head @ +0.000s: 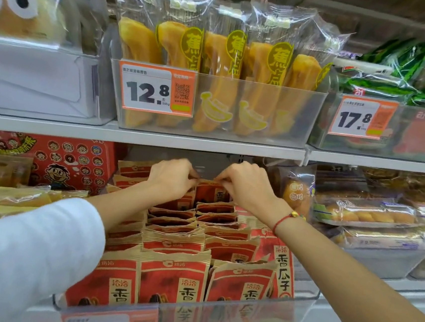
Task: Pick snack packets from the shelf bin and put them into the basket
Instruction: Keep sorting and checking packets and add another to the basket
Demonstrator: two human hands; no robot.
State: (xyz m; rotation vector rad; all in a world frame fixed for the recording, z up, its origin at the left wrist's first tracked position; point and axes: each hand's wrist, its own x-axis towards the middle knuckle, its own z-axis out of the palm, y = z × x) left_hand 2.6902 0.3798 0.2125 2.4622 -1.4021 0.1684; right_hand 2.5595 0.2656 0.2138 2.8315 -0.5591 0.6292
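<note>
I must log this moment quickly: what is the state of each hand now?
Left hand: pinches the top edge of a red snack packet at the back of the bin.
Right hand: pinches the same packet's top edge.

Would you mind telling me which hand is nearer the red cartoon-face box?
Left. The left hand pinches a packet just right of the red box; the right hand is farther right.

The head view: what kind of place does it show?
Most likely a shop's snack aisle: orange-framed price tags on clear plastic bins, banana-cake bags above, and red-and-tan snack packets below.
</note>
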